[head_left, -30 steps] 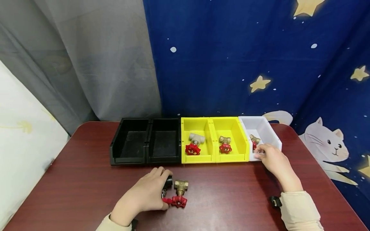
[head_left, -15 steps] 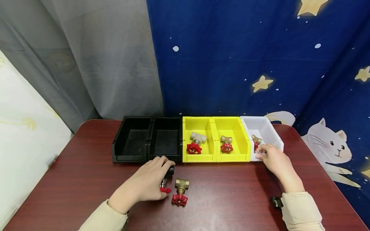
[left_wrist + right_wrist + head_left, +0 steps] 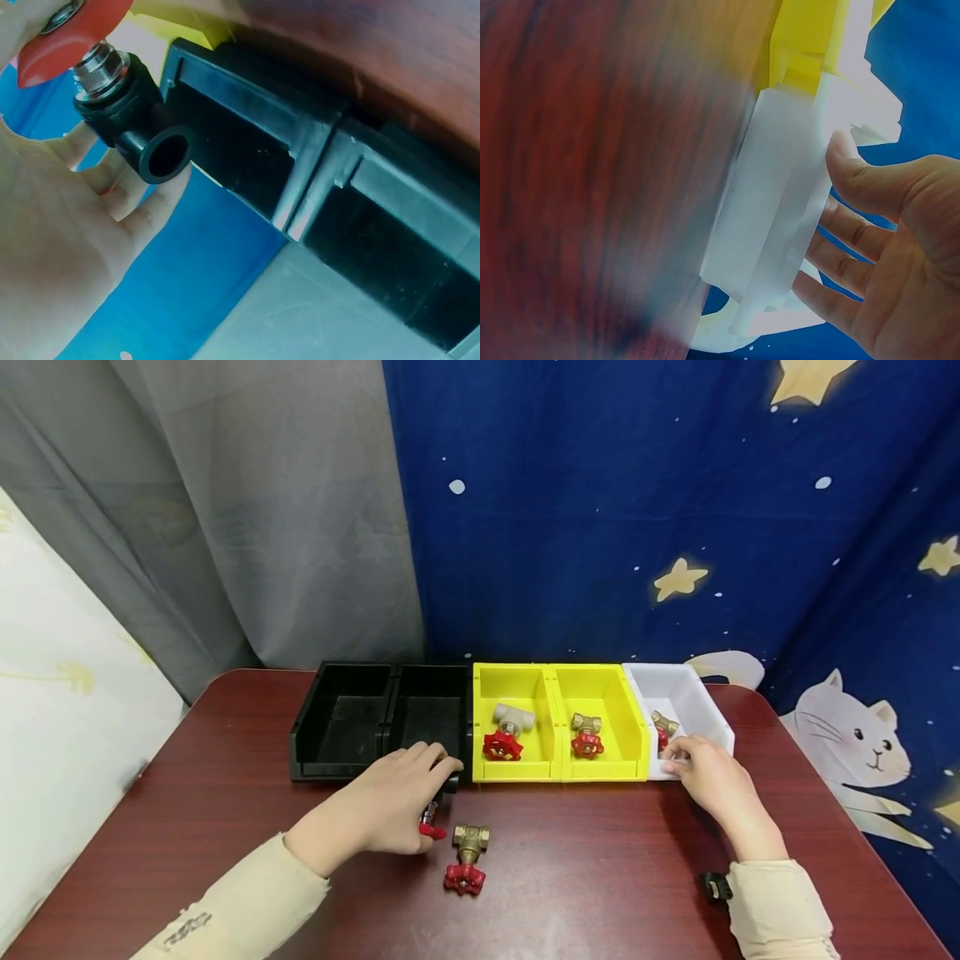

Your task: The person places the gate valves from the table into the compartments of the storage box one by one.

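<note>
My left hand (image 3: 397,793) holds a valve with a black tee body (image 3: 139,124) and a red handle (image 3: 432,832) above the table, at the front edge of the right-hand black bin (image 3: 431,718). In the left wrist view the tee's round opening faces the camera. To the right of that hand a brass valve with a red handwheel (image 3: 467,864) lies on the table. My right hand (image 3: 705,768) reaches over the front of the white bin (image 3: 701,702), beside a brass valve (image 3: 663,724). Its thumb lies by the rim in the right wrist view; the other fingertips are hidden behind the wall.
The left-hand black bin (image 3: 345,727) stands at the row's left end. One yellow bin (image 3: 487,685) has a grey tee valve with red handwheel (image 3: 512,720); the other yellow bin (image 3: 626,722) has a brass valve (image 3: 587,735). Curtains hang behind the table (image 3: 585,877).
The left hand has lifted the black valve and moved it forward, away from the brass valve, to the black bin's front edge. The right hand has stayed at the white bin.
</note>
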Demonstrator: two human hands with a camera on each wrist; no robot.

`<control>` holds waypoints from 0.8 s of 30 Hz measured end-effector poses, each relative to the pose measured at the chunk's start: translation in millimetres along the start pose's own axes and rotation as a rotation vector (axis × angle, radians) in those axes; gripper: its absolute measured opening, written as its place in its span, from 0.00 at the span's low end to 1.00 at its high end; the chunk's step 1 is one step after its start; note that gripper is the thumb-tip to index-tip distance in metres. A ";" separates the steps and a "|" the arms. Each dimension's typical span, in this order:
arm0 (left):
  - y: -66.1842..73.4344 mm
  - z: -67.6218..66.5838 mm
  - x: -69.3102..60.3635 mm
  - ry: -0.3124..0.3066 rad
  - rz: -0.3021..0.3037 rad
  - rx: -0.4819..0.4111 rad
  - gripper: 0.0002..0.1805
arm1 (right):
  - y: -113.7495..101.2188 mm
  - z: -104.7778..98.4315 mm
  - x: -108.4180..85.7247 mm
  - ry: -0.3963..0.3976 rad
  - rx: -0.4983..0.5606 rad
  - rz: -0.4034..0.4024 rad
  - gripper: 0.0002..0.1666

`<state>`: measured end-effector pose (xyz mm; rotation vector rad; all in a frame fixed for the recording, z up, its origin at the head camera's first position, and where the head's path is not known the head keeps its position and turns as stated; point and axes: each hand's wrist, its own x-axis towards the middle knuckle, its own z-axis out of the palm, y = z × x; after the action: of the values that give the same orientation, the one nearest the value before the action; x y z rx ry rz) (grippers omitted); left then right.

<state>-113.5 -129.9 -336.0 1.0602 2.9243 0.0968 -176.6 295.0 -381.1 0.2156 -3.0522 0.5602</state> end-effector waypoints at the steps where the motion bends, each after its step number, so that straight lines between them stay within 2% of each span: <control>1: -1.9 -1.3 1.5 0.000 0.003 0.005 0.44 | 0.0 0.1 -0.1 -0.004 0.001 0.001 0.06; 7: -16.6 -6.4 12.5 0.036 -0.006 0.027 0.46 | -0.3 0.5 -0.5 0.002 -0.005 -0.005 0.06; 12: -28.5 -8.3 19.8 0.050 -0.030 0.002 0.46 | -0.9 1.3 -0.2 0.006 -0.003 -0.010 0.05; 19: -39.2 -9.9 36.1 0.013 -0.069 -0.043 0.48 | 0.9 0.8 0.2 0.034 -0.007 -0.031 0.06; 24: -45.5 -9.7 48.7 -0.031 -0.112 -0.064 0.48 | 0.8 1.8 0.6 0.012 -0.004 -0.015 0.06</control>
<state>-180.5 -134.0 -329.7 0.8794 2.9235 0.1674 -177.4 295.0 -383.0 0.2332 -3.0369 0.5532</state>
